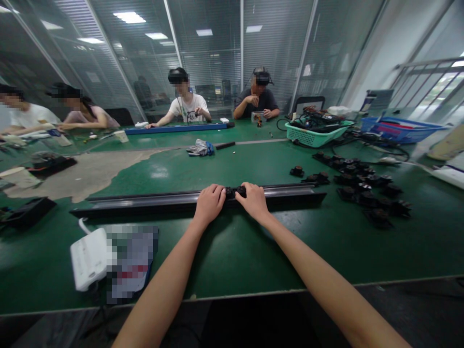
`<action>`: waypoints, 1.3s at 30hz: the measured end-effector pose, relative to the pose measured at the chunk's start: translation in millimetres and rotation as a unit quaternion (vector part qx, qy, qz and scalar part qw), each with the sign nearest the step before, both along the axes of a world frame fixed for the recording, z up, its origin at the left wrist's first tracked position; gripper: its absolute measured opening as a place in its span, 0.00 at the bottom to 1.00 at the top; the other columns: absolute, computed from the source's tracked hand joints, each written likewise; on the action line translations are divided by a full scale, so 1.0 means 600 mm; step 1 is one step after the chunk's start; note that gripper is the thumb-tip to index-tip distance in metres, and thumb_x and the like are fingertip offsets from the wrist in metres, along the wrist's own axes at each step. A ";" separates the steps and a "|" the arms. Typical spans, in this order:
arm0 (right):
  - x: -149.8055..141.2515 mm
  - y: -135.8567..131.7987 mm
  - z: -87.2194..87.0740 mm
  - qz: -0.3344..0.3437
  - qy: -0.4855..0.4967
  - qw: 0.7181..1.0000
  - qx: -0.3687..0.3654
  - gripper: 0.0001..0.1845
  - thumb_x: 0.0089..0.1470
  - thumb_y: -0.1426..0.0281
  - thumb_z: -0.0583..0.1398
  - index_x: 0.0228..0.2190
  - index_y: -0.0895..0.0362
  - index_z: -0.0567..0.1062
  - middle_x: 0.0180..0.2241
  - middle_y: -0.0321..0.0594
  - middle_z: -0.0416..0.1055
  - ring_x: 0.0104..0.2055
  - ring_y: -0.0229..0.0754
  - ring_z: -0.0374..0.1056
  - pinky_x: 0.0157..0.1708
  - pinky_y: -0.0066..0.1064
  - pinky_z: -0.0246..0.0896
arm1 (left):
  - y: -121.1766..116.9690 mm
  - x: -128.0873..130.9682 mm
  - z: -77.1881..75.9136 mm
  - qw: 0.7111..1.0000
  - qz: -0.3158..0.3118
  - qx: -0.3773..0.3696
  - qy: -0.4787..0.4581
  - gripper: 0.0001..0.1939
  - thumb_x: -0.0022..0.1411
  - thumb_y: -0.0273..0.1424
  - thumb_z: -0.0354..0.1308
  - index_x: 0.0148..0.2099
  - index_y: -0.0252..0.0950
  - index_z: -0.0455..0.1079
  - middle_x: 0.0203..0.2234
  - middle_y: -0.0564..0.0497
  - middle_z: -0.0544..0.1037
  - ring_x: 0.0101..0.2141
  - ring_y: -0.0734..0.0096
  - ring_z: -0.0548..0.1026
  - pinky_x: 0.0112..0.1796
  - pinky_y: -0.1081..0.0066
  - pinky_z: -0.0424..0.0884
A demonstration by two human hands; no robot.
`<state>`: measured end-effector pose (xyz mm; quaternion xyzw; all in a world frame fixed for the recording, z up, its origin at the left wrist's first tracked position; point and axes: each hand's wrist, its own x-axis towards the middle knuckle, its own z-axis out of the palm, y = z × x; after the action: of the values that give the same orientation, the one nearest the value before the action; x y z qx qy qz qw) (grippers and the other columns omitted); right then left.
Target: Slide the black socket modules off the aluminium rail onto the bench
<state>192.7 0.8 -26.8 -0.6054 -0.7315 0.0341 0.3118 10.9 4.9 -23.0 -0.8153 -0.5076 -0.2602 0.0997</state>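
Observation:
A long black rail (145, 205) with a shiny channel lies crosswise on the green table in front of me. Near its middle sits a small black part (235, 192), pinched from both sides by my hands. My left hand (210, 202) is closed, its thumb and fingers on the left end of the part and against the rail. From the right, my right hand (253, 199) closes on the other end. My fingers partly cover the small part, so its exact shape is hidden.
Several small black parts (362, 186) lie at the right. Behind them stand a green basket (308, 136) with cables and a blue basket (406, 130). A white box (89, 256) lies front left, grey gloves (200, 148) beyond the rail. Co-workers sit across the table (275, 261).

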 end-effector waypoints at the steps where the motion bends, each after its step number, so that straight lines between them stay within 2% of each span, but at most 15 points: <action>1: 0.000 0.000 0.000 -0.003 -0.005 1.000 0.002 0.13 0.61 0.62 0.56 0.43 0.57 0.73 0.42 0.48 0.77 0.46 0.51 0.69 0.46 0.39 0.54 | 0.000 0.000 0.000 1.000 0.000 0.000 0.001 0.19 0.75 0.37 0.40 0.49 0.37 0.72 0.44 0.45 0.77 0.44 0.62 0.74 0.48 0.63 0.69; 9: 0.000 -0.003 0.001 -0.012 -0.038 0.999 0.008 0.14 0.63 0.61 0.55 0.42 0.57 0.72 0.41 0.51 0.76 0.45 0.52 0.69 0.46 0.40 0.55 | 0.002 -0.002 -0.002 1.000 0.000 0.003 0.007 0.19 0.75 0.37 0.40 0.49 0.38 0.71 0.43 0.45 0.77 0.43 0.63 0.75 0.47 0.63 0.69; 25: 0.008 -0.002 0.000 -0.012 -0.017 1.000 0.006 0.12 0.62 0.63 0.55 0.41 0.58 0.72 0.42 0.51 0.75 0.46 0.52 0.68 0.46 0.40 0.56 | 0.001 -0.001 -0.002 1.000 0.001 0.005 0.008 0.19 0.75 0.37 0.40 0.48 0.38 0.71 0.43 0.45 0.77 0.44 0.62 0.75 0.47 0.63 0.69; 39: 0.015 -0.001 0.000 -0.038 -0.030 0.999 0.007 0.12 0.61 0.64 0.55 0.41 0.59 0.73 0.41 0.50 0.76 0.45 0.51 0.67 0.46 0.38 0.54 | 0.001 -0.001 -0.001 1.000 0.003 0.009 0.023 0.19 0.75 0.36 0.40 0.48 0.37 0.71 0.43 0.45 0.77 0.43 0.62 0.75 0.47 0.63 0.69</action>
<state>201.9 0.0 -27.0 -0.6315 -0.7169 -0.0011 0.2954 10.3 5.8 -23.7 -0.8185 -0.5052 -0.2459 0.1196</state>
